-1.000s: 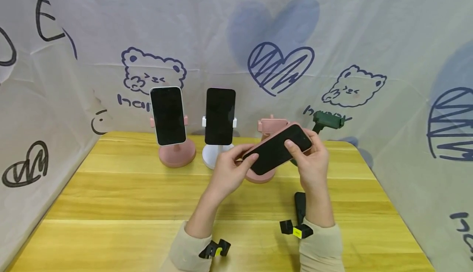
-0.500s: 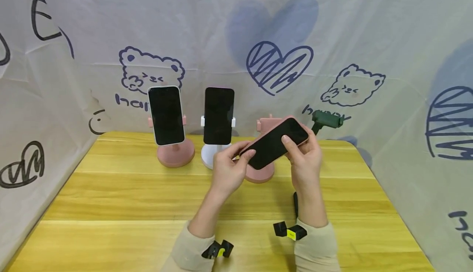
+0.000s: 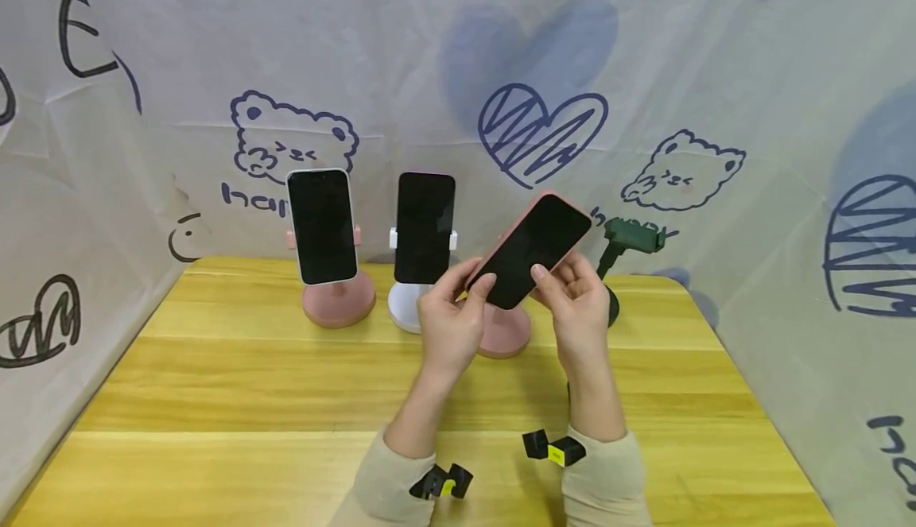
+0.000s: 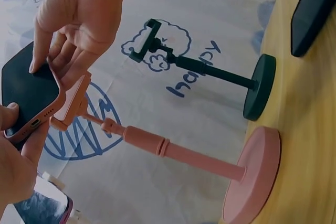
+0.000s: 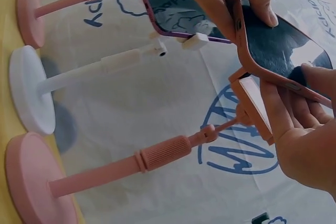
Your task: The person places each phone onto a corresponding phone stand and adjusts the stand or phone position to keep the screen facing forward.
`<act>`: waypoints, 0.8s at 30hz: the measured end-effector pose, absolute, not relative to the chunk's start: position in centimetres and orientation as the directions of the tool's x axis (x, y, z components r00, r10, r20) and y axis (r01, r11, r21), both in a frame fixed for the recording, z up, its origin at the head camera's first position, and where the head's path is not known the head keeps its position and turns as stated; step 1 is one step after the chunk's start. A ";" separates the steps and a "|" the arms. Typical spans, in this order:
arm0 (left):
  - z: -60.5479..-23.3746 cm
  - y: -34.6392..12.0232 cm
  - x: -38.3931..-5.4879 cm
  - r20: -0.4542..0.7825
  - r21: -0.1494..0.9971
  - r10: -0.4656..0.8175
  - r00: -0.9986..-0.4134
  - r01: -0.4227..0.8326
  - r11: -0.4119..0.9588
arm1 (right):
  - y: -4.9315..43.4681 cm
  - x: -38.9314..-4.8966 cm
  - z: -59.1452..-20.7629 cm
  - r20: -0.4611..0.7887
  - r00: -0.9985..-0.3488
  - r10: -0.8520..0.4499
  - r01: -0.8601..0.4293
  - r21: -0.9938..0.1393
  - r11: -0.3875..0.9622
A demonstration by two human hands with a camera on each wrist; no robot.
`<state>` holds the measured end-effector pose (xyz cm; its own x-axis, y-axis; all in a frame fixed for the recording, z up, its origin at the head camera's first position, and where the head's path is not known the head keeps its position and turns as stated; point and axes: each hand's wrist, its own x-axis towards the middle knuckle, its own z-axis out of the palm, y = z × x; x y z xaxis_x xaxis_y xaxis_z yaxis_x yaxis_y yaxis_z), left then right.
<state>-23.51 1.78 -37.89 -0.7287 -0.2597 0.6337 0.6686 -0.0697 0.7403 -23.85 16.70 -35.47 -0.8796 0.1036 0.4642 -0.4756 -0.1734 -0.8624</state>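
Note:
Both hands hold a smartphone (image 3: 533,249) with a pink case and a dark screen, tilted in the air before a pink phone stand (image 4: 184,153). My left hand (image 3: 451,316) pinches its lower left corner, thumb on the screen. Along the lower right edge, my right hand (image 3: 578,308) grips it with the thumb on the glass and fingers behind. In the right wrist view, the stand's clamp (image 5: 254,106) is just behind the phone and carries none. The phone hides this clamp in the head view.
Left of the hands, a white-edged phone (image 3: 322,225) sits in another pink stand (image 3: 339,300), and a dark phone (image 3: 425,227) in a white stand (image 3: 406,304). A green stand (image 3: 633,234) is at right. A black slab (image 4: 314,14) lies on the wooden table (image 3: 250,384).
The held phone has risen and turned more upright, its top end swinging up. My right hand has shifted left and slightly up, closer to the left hand.

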 end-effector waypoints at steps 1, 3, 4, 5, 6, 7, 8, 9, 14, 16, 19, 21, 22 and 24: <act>-37.8 2.0 -23.6 0.626 0.745 -0.262 -0.735 0.663 -0.080 | 16.7 -24.0 -35.4 0.471 -0.874 0.118 -0.485 -0.859 -0.164; -37.7 2.2 -23.7 0.618 0.746 -0.265 -0.740 0.658 -0.098 | 16.7 -24.2 -35.3 0.486 -0.862 0.144 -0.504 -0.850 -0.152; -37.6 2.3 -23.8 0.618 0.745 -0.265 -0.740 0.659 -0.105 | 16.7 -24.3 -35.2 0.493 -0.856 0.156 -0.514 -0.845 -0.148; -37.6 2.4 -23.8 0.620 0.742 -0.266 -0.739 0.662 -0.110 | 16.7 -24.4 -35.1 0.499 -0.850 0.169 -0.523 -0.840 -0.145; -37.6 2.5 -23.9 0.625 0.737 -0.269 -0.733 0.667 -0.106 | 16.7 -24.5 -35.0 0.507 -0.843 0.181 -0.533 -0.833 -0.147; -37.5 2.5 -24.1 0.632 0.730 -0.274 -0.725 0.676 -0.103 | 16.7 -24.6 -34.9 0.514 -0.836 0.192 -0.543 -0.826 -0.152; -37.4 2.5 -24.2 0.644 0.719 -0.279 -0.712 0.688 -0.097 | 16.7 -24.7 -34.8 0.520 -0.829 0.206 -0.553 -0.817 -0.163; -37.4 2.6 -24.4 0.656 0.710 -0.282 -0.700 0.699 -0.085 | 16.7 -24.8 -34.7 0.524 -0.823 0.219 -0.562 -0.808 -0.180; -37.4 2.3 -25.0 0.695 0.685 -0.276 -0.663 0.728 -0.025 | 16.6 -25.4 -34.2 0.547 -0.787 0.286 -0.614 -0.740 -0.275; -37.5 2.3 -25.1 0.688 0.699 -0.260 -0.678 0.715 -0.016 | 16.8 -25.8 -33.9 0.568 -0.762 0.311 -0.645 -0.703 -0.298; -37.7 2.3 -25.6 0.660 0.733 -0.229 -0.716 0.680 -0.013 | 17.0 -26.4 -33.5 0.586 -0.730 0.352 -0.683 -0.642 -0.348; -37.8 2.3 -25.9 0.641 0.755 -0.203 -0.740 0.655 -0.006 | 17.1 -26.8 -33.3 0.589 -0.716 0.375 -0.698 -0.618 -0.362; -37.9 2.4 -26.0 0.634 0.763 -0.190 -0.750 0.646 -0.006 | 17.2 -27.0 -33.2 0.586 -0.713 0.385 -0.701 -0.604 -0.380; -37.9 2.6 -26.2 0.626 0.772 -0.162 -0.763 0.635 -0.010 | 17.3 -27.3 -33.1 0.581 -0.708 0.402 -0.706 -0.590 -0.392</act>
